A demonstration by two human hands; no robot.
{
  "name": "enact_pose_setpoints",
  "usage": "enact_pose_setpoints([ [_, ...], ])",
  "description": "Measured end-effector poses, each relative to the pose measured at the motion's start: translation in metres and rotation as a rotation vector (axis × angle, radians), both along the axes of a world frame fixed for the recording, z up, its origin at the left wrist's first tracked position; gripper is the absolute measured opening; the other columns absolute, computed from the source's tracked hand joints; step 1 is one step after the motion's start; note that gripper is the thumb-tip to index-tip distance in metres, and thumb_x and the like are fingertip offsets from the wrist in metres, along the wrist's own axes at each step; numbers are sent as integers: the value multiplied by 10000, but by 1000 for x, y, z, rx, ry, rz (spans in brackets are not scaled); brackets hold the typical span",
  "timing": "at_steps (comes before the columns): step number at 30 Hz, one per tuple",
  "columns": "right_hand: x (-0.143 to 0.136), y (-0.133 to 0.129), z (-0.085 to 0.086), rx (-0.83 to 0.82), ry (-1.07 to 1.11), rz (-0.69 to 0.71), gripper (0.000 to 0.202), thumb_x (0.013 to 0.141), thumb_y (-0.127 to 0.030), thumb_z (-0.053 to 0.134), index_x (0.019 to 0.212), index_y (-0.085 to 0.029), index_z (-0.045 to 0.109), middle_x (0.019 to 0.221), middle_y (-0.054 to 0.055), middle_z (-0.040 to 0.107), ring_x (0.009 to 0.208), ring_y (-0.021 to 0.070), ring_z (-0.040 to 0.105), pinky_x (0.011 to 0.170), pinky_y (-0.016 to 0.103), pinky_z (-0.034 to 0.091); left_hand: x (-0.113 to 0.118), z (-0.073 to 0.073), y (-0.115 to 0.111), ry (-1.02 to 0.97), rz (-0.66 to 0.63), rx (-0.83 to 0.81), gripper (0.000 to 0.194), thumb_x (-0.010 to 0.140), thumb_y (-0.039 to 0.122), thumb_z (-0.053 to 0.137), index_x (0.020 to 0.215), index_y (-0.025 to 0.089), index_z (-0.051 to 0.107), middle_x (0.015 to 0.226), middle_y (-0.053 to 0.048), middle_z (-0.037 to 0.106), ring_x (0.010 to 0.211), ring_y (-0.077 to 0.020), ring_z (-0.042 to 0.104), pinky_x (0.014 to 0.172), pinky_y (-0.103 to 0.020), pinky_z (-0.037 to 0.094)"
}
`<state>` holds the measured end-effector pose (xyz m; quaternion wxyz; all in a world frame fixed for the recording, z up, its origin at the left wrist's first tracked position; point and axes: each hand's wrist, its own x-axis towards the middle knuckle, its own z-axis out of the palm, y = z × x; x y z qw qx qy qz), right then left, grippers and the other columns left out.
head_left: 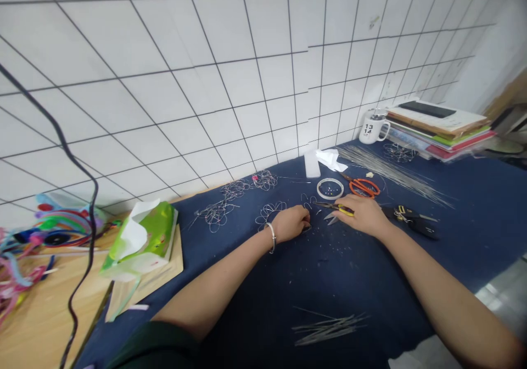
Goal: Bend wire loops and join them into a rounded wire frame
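My left hand (290, 223), with a silver bangle at the wrist, rests low over the blue cloth with its fingers curled together. What lies in those fingers is hidden. Just behind it is a flower-like form of looped wire (269, 211), and more thin wire loops (308, 199) show beyond the fingertips. My right hand (364, 215) is closed round the yellow handles of slim pliers (327, 204), whose jaws point left toward my left hand. Metal blades (330, 218) lie beneath the pliers; their handles are hidden.
Orange-handled scissors (364, 188), a round dish of beads (330, 189) and black-handled pliers (411, 221) lie near my right hand. Wire bundles (395, 174) (329, 328) are behind and in front. A mug (373, 127), stacked books (442, 124) and a tissue pack (144, 237) stand around.
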<state>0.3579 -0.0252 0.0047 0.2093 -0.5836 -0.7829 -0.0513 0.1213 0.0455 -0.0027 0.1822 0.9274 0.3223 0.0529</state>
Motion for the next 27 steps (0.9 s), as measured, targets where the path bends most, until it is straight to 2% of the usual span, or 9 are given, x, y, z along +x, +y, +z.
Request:
enact_pose_setpoints([
  [7,-4,-3,7,-23,-35,23,348,813,-504,432,985,-253,602,939,21,636,807,159,588,636,242,409,-7,3,-1,-38,17,-2,130,812,256,468,852,192,574,848,-21,594,760,-145,553,695,-235,428],
  [13,-7,-6,13,-58,-63,39,352,823,-507,414,978,-249,597,903,19,629,794,154,580,561,221,372,-9,9,1,-106,-68,8,230,834,212,424,938,212,630,902,-14,629,842,-135,565,802,-226,419],
  [24,-6,-5,13,-106,-97,52,342,828,-500,406,981,-256,591,851,17,619,779,158,577,538,225,337,-10,10,2,-90,-109,0,235,806,192,434,911,226,641,897,9,641,821,-124,574,783,-210,423],
  [27,-6,-6,13,-114,-99,60,346,827,-503,406,990,-259,589,855,16,619,780,159,576,541,227,338,-11,12,1,-64,-86,6,179,790,233,475,886,225,627,865,7,625,782,-127,565,724,-213,430],
])
